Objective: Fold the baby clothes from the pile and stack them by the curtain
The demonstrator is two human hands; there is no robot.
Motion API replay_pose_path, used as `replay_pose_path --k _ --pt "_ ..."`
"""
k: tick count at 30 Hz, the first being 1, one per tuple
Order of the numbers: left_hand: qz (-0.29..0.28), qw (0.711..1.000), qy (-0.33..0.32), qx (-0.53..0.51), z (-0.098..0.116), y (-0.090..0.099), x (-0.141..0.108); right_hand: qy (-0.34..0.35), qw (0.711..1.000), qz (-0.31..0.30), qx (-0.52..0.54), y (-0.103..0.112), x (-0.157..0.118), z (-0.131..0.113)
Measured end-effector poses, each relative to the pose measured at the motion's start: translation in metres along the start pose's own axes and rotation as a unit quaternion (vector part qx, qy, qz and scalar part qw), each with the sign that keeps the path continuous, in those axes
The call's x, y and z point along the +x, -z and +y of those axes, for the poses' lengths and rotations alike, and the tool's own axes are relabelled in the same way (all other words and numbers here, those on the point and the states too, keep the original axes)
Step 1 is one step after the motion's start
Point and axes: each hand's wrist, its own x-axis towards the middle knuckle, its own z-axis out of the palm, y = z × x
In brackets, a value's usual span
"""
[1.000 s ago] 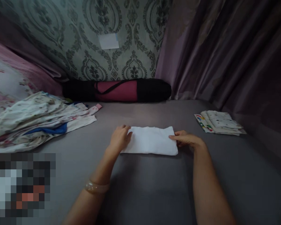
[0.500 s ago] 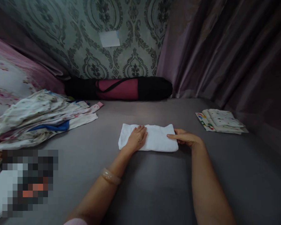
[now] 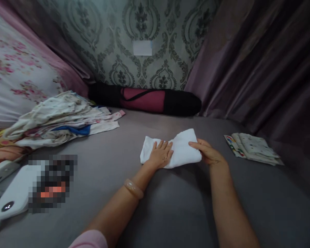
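Note:
A folded white cloth [image 3: 184, 146] lies on the grey sheet in the middle, its right part lifted off the surface. My left hand [image 3: 161, 154] rests flat on the left half of it, fingers spread, pressing it down. The right edge is pinched by my right hand [image 3: 206, 151], with the thumb on top and the other fingers partly hidden behind the cloth. A light bangle circles my left wrist.
A heap of clothes [image 3: 67, 117] lies at the left, with a white device [image 3: 18, 196] nearer. Folded clothes [image 3: 255, 146] are stacked at the right. A black and dark-red long bag [image 3: 144, 100] lies along the patterned wall. Purple curtains hang at both sides.
My right hand has raised the right part of the white cloth, so it now bends upward. My left hand stays on it, its fingers more spread. The camera view has turned somewhat left.

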Motion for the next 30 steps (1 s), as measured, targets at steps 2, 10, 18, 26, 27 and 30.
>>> replay_pose_path --k 2,10,18,26,27,30 --pt "0.009 1.0 -0.013 0.004 -0.002 0.002 -0.001 0.003 1.0 -0.001 0.0 -0.016 0.005 -0.006" --pt "-0.015 0.999 -0.031 0.005 -0.003 0.008 -0.004 -0.01 0.999 0.031 -0.036 -0.07 0.031 -0.008" --pt "0.062 0.957 -0.063 -0.276 -0.033 0.023 0.003 -0.001 0.985 0.07 -0.157 -0.114 0.031 -0.01" --pt "0.041 0.784 0.247 -0.568 -0.08 0.065 -0.012 0.009 0.916 0.074 -0.393 -0.154 0.052 0.008" --pt "0.037 0.769 0.27 -0.578 -0.083 0.066 -0.014 0.014 0.9 0.074 -0.429 -0.159 0.055 0.011" --pt "0.038 0.75 0.312 -0.582 -0.089 0.064 -0.016 0.031 0.853 0.088 -0.514 -0.174 0.057 0.016"
